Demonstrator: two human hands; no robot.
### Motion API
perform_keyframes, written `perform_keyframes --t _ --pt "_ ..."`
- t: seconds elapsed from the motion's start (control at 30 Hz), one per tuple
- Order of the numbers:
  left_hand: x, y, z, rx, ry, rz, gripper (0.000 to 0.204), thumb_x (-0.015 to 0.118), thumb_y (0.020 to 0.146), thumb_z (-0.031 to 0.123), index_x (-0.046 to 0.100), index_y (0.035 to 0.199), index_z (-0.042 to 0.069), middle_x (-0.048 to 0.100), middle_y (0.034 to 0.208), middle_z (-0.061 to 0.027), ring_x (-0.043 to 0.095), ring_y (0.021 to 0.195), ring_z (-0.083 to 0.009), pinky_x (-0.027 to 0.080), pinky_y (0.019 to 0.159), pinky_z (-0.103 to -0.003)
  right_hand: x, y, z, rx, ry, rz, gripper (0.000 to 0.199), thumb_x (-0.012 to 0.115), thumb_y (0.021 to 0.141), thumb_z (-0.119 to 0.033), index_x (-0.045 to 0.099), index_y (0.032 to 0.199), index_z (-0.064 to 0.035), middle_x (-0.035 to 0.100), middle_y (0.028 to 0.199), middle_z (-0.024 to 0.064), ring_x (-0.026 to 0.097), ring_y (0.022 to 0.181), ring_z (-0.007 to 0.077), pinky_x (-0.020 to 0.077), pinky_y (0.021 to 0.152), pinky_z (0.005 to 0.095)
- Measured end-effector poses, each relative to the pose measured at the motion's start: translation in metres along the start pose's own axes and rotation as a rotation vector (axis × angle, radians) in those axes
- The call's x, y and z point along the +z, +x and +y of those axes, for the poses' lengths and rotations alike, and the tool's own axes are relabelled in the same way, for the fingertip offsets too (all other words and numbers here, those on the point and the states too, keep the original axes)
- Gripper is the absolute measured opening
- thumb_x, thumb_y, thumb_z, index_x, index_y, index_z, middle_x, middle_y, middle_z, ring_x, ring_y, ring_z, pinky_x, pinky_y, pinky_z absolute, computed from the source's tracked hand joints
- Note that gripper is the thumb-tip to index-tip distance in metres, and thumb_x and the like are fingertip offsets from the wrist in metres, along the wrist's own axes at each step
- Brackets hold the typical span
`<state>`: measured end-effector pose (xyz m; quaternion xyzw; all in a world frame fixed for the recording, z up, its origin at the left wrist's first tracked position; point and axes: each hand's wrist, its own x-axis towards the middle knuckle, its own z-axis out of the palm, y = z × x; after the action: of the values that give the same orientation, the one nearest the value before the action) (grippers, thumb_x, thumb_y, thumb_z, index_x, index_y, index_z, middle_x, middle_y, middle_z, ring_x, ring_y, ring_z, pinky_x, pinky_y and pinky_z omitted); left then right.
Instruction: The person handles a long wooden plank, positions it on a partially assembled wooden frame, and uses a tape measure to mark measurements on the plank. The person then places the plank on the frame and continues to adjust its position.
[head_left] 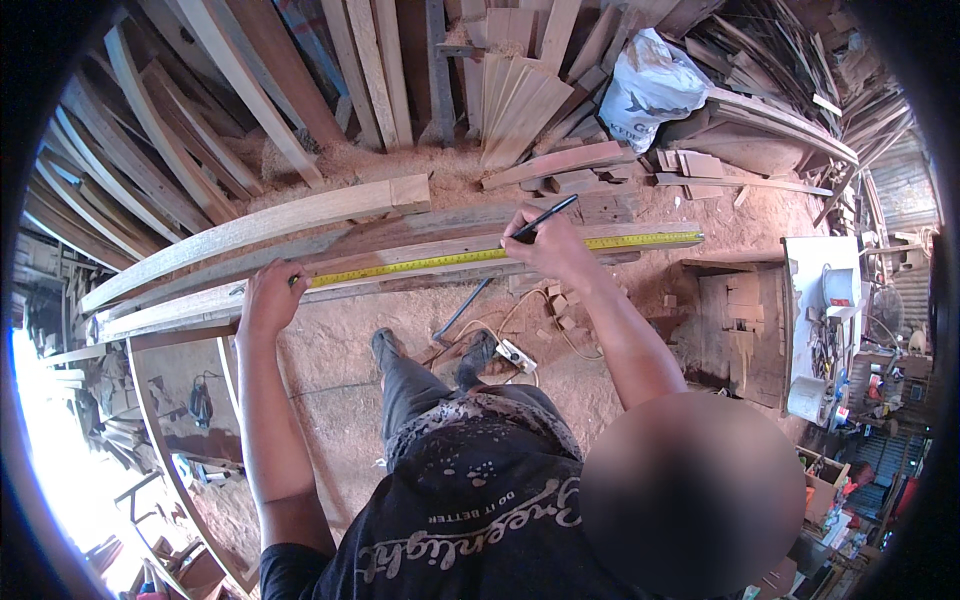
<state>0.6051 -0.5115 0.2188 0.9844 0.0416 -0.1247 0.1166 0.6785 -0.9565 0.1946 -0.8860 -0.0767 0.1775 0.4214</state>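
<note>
A yellow tape measure [410, 264] lies stretched along a long pale timber [450, 246], its far end reaching past my right hand. My left hand [268, 297] is closed around the tape's left part; the fingers hide whether the case is in them. My right hand [545, 248] grips a black pen [552, 213], which slants up to the right above the tape. This hand rests over the tape and the timber.
A curved wooden piece [300, 221] lies just beyond the timber. Boards [390, 75] lean at the back, near a white sack [652, 85]. A power strip [516, 357] with cords and a dark metal bar [463, 310] lie on the sawdust-strewn floor. A wooden box [741, 325] stands at right.
</note>
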Motion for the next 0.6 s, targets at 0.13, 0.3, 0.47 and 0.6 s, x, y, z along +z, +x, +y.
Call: perform_keyframes --t 0.13,0.3,0.47,0.6 --pt "-0.001 -0.001 0.002 -0.023 0.0 -0.009 0.02 0.073 0.092 0.024 0.074 0.103 0.007 0.069 0.112 -0.0162 0.064 0.109 -0.0383 0.051 0.096 -0.049 -0.001 -0.001 -0.002 -0.026 -0.022 0.002 0.024 0.077 0.082 -0.028 0.071 0.096 -0.0086 0.076 0.088 0.0141 0.074 0.084 0.0285 0.0563 0.076 0.0402" --pt "-0.003 0.0 0.005 -0.031 -0.003 -0.002 0.02 0.073 0.092 0.025 0.074 0.103 0.009 0.068 0.112 -0.016 0.064 0.108 -0.0391 0.05 0.095 -0.049 0.002 0.001 0.005 -0.046 0.095 0.068 0.021 0.078 0.087 -0.022 0.07 0.096 -0.0049 0.075 0.086 0.0105 0.071 0.08 0.0202 0.0548 0.074 0.0352" --pt "-0.002 0.001 0.002 -0.005 0.06 -0.015 0.024 0.073 0.093 0.028 0.074 0.109 0.011 0.068 0.112 -0.0165 0.065 0.108 -0.0402 0.05 0.094 -0.05 -0.003 -0.004 0.02 -0.12 0.388 0.42 0.018 0.076 0.095 -0.015 0.069 0.102 0.0001 0.072 0.087 0.0052 0.065 0.077 0.0097 0.0526 0.07 0.0263" --pt "0.004 0.002 -0.007 0.018 0.049 0.019 0.032 0.075 0.092 0.031 0.074 0.116 0.009 0.071 0.116 -0.0169 0.066 0.11 -0.0386 0.05 0.099 -0.049 -0.04 -0.038 0.049 -0.177 0.573 0.687 0.017 0.068 0.102 -0.014 0.069 0.112 -0.0005 0.072 0.09 0.0058 0.066 0.08 0.0127 0.0534 0.076 0.027"
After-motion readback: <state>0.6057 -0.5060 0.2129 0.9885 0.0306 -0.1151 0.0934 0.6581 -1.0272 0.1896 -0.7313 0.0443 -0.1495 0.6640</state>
